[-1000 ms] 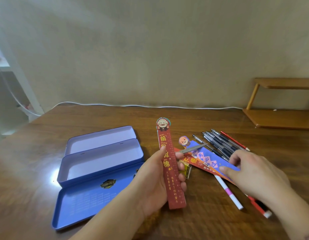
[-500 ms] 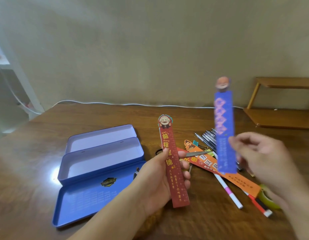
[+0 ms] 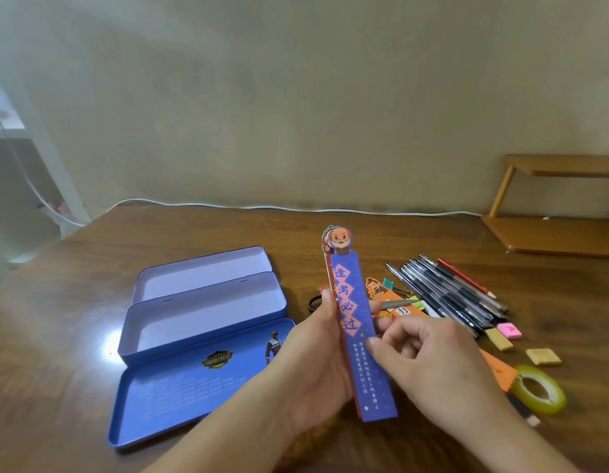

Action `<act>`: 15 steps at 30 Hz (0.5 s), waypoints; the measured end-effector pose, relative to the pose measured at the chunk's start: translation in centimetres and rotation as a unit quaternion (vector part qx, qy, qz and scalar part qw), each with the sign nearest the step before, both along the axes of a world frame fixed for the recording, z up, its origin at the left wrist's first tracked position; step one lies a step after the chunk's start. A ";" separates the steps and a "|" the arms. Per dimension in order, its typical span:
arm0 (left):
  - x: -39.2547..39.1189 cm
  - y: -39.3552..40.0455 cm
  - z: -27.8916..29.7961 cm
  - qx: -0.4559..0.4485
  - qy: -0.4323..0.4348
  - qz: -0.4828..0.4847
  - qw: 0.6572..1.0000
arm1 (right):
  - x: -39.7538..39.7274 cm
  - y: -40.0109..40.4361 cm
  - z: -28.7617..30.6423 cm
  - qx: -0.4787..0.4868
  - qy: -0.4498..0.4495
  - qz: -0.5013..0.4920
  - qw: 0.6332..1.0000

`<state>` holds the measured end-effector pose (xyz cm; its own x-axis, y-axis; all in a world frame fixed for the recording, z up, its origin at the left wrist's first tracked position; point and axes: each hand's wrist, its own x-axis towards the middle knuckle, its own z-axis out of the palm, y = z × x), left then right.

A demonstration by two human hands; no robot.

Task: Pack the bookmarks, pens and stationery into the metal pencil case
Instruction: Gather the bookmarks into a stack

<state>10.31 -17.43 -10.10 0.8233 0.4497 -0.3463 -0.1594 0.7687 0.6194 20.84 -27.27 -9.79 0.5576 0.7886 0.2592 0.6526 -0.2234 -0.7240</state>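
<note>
left hand [image 3: 316, 356]: fingers curled round the stacked bookmarks, blue bookmark [image 3: 361, 339] in front, a red one behind
right hand [image 3: 429, 363]: fingertips pinch the blue bookmark's right edge
metal pencil case [image 3: 200, 319]: open on the table [image 3: 74, 302], left of the hands; trays bare
pens [image 3: 450, 295]: loose heap, right
risk: the stack may fan or slip if the pinch loosens; long cards could catch the case rim

The blue bookmark [image 3: 359, 331], previously raised apart in the right hand [image 3: 432, 363], now lies stacked on the red bookmark [image 3: 327, 268] in the left hand [image 3: 316, 356]. Right fingers [image 3: 381, 344] press its edge.
</note>
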 end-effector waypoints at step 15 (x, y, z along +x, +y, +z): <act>-0.6 0.7 0.2 -0.014 0.024 0.044 0.999 | 0.6 -0.9 0.4 0.001 -0.300 0.178 0.937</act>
